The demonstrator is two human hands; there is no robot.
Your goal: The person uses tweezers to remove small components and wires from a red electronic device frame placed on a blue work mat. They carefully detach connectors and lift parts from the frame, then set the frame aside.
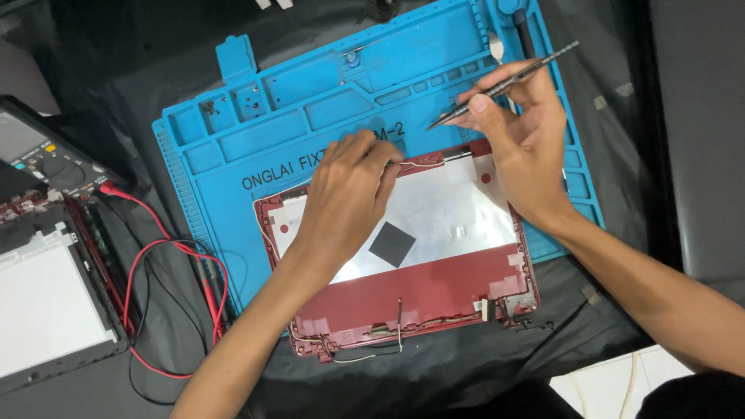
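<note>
A red laptop lid (419,306) lies open-side up on a blue repair mat (256,132), its inside lined with silver foil and a black square pad (393,244). My left hand (347,195) rests on the lid's upper edge, fingertips pinching at a thin cable near the top rim. My right hand (520,128) hovers over the lid's top right corner and holds a slim grey screwdriver (504,85) like a pen, tip pointing down-left above the mat.
A multimeter (43,151) with red and black test leads (174,287) sits at the left. Another opened laptop part (46,302) lies at the lower left. Small screws sit in the mat's upper compartments (233,101). Loose thin wires trail from the lid's bottom edge (365,353).
</note>
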